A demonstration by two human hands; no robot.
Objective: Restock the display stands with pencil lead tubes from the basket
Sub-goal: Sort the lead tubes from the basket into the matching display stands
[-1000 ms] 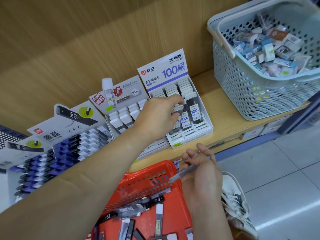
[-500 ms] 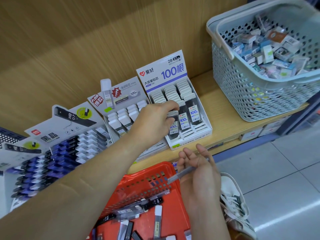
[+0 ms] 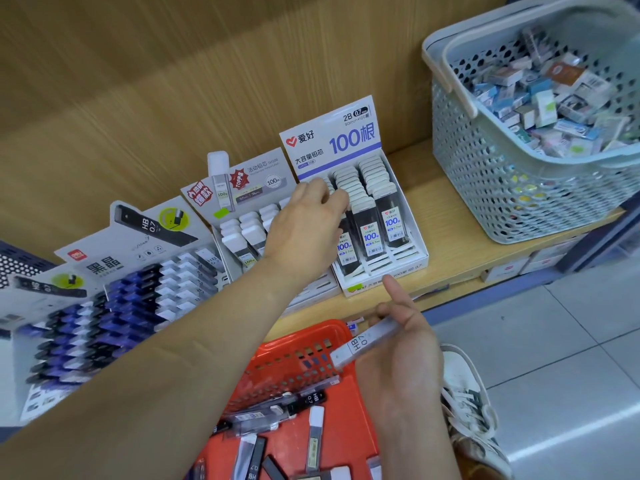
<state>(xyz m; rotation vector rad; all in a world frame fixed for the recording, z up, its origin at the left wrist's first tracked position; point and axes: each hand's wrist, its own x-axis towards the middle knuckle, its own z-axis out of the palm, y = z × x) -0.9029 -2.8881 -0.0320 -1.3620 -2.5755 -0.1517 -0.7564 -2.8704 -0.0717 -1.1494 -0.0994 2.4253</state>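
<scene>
My left hand [image 3: 304, 226] reaches into the white "100" display stand [image 3: 410, 259]. Its bent fingers lie over the white caps of the left column, above a black lead tube [image 3: 346, 251] standing in the front slot. Any grip there is hidden. My right hand [image 3: 398, 362] pinches a grey HB 0.7 lead tube [image 3: 367, 342] over the red basket [image 3: 294, 344], with its index finger sticking up. Several loose lead tubes [image 3: 315, 434] lie in that basket. To the left stand a grey stand [image 3: 242, 188] with white-capped tubes and an HB stand [image 3: 138, 289] with dark and blue tubes.
All stands sit on a wooden shelf [image 3: 450, 237] against a wood-panel back. A pale blue perforated basket [image 3: 519, 195] full of small boxed erasers occupies the shelf's right end. A white sneaker [image 3: 471, 410] rests on the tiled floor beside the red basket.
My left hand has shifted back from the front tube, which now stands seated in its slot. My right hand has turned its tube so the HB 07 print shows, index finger raised.
</scene>
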